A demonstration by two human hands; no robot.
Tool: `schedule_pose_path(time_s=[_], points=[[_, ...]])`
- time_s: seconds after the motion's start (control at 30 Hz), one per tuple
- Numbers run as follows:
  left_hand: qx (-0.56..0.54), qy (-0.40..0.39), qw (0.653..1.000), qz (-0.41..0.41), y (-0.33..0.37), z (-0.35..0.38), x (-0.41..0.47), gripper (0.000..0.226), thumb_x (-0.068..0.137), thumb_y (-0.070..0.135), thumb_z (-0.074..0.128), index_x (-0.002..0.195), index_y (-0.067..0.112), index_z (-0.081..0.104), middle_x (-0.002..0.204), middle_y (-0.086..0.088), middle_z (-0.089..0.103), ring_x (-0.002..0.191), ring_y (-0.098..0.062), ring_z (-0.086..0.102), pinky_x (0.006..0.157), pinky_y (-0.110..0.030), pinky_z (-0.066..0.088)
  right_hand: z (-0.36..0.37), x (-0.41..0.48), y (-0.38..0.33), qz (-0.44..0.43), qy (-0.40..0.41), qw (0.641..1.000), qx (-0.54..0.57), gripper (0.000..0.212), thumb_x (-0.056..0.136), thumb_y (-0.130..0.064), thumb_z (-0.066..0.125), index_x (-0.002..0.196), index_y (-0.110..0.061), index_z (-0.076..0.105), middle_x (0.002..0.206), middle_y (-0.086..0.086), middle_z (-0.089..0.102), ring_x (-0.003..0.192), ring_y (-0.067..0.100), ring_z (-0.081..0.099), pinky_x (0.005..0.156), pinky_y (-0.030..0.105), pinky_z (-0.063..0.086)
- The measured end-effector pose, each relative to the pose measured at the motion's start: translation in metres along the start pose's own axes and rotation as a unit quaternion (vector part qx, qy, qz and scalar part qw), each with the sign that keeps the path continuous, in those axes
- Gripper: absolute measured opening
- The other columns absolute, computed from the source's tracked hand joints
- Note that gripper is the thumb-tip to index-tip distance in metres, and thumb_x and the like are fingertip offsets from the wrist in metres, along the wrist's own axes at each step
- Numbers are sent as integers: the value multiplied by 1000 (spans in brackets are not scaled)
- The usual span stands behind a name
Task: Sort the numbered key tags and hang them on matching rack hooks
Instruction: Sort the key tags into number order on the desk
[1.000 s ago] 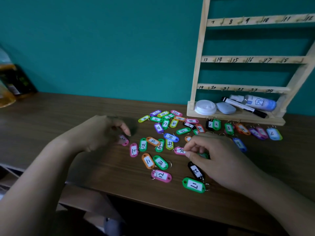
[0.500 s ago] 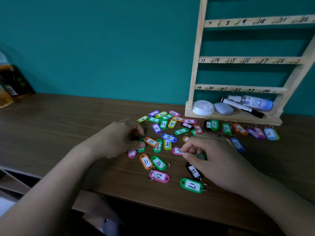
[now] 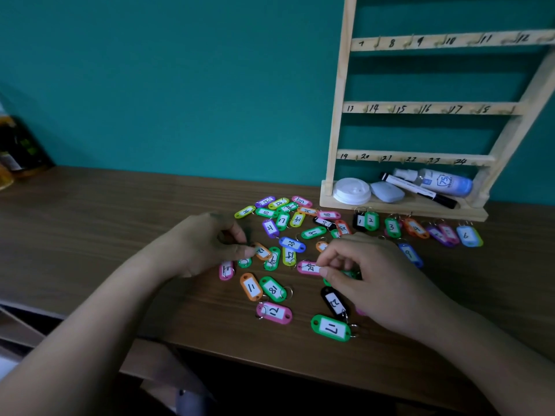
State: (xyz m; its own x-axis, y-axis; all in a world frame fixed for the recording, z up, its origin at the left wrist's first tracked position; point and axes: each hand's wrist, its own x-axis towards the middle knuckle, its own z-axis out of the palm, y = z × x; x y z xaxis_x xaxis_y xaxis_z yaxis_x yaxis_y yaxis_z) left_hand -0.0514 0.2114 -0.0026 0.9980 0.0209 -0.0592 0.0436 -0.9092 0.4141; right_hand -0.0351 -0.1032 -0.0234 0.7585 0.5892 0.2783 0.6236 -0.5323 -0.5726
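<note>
Wood-grain table strewn with coloured key tags, both hands down among them.
The left hand curls over the near-left edge of the heap, its thumb tip against an orange tag. Shadow under the fingers hides whether it grips anything. The right hand pinches the end of a pink tag marked 24 between thumb and forefinger, and covers most of a green tag under its palm. Several numbers in the far cluster are too small to read. Behind stands the wooden rack, its top and right side cut off by the frame. More key tags, beginning 1, 2, 3, line its base.
</note>
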Motion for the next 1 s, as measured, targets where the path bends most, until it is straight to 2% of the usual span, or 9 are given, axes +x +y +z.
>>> schedule_pose_path(time_s=[0.13, 0.27, 0.4, 0.5, 0.63, 0.77, 0.83, 0.9, 1.0], points=[[18, -29, 999, -6, 7, -2, -3, 18, 90, 33, 83, 100, 40, 68, 97, 17, 67, 92, -5, 64, 69, -9, 39, 0, 0, 0, 0, -1, 1000, -2, 11, 93, -22, 77, 90, -33, 74, 83, -17, 65, 96, 7, 60, 75, 12, 41], [1, -33, 999, -7, 16, -1, -3, 21, 92, 26, 82, 95, 37, 64, 89, 20, 61, 80, 3, 55, 65, -5, 36, 0, -1, -1, 0, 5, 1000, -6, 11, 92, -22, 78, 89, -32, 75, 82, -17, 65, 96, 6, 60, 75, 11, 41], [-8, -33, 999, -11, 19, -4, -4, 23, 91, 23, 82, 92, 35, 63, 90, 15, 64, 82, -3, 57, 65, -5, 37, 0, -1, -3, 1, 1, 1000, -13, 10, 92, -24, 78, 90, -33, 75, 82, -17, 65, 97, 5, 60, 76, 11, 41], [-23, -24, 999, -3, 16, -6, -8, 22, 88, 25, 85, 83, 36, 67, 87, 13, 70, 82, -6, 63, 67, -11, 42, -1, -1, -4, 4, -3, 1000, -12, 10, 93, -24, 77, 91, -34, 75, 83, -18, 65, 97, 5, 59, 76, 12, 42], [-112, 12, 994, -4, 8, -13, -10, 19, 77, 33, 93, 82, 29, 75, 79, 6, 75, 69, -9, 67, 74, -37, 56, -2, 0, -6, 9, -4, 1000, -7, 10, 94, -25, 76, 91, -34, 74, 84, -19, 65, 95, 4, 60, 75, 13, 42], [-229, 54, 972, 14, 21, -9, -13, 18, 82, 29, 89, 85, 21, 75, 81, -3, 75, 65, -17, 70, 62, -30, 52, 0, 0, -10, 8, 6, 1000, -9, 7, 94, -29, 75, 90, -34, 75, 84, -18, 66, 97, 3, 60, 75, 11, 42], [-245, 51, 968, 26, 35, -2, -16, 18, 84, 29, 88, 86, 19, 74, 80, -3, 77, 69, -14, 74, 66, -26, 52, 2, -1, -13, 15, -5, 1000, 2, 8, 96, -30, 74, 90, -34, 76, 85, -19, 67, 98, 0, 61, 75, 11, 42], [-271, 47, 961, 37, 49, 7, -18, 19, 85, 25, 88, 87, 14, 73, 80, -4, 78, 73, -17, 77, 75, -31, 55, 4, -1, -17, 18, -8, 1000, 7, 9, 99, -35, 71, 91, -34, 77, 86, -20, 67, 96, -2, 62, 74, 13, 43], [-313, 44, 947, 53, 66, 16, -19, 20, 85, 21, 88, 87, 10, 71, 81, -6, 77, 68, -21, 73, 73, -35, 56, 6, -2, -22, 26, -4, 999, 22, 16, 100, -43, 68, 92, -33, 78, 85, -19, 70, 92, -2, 65, 73, 16, 45]])
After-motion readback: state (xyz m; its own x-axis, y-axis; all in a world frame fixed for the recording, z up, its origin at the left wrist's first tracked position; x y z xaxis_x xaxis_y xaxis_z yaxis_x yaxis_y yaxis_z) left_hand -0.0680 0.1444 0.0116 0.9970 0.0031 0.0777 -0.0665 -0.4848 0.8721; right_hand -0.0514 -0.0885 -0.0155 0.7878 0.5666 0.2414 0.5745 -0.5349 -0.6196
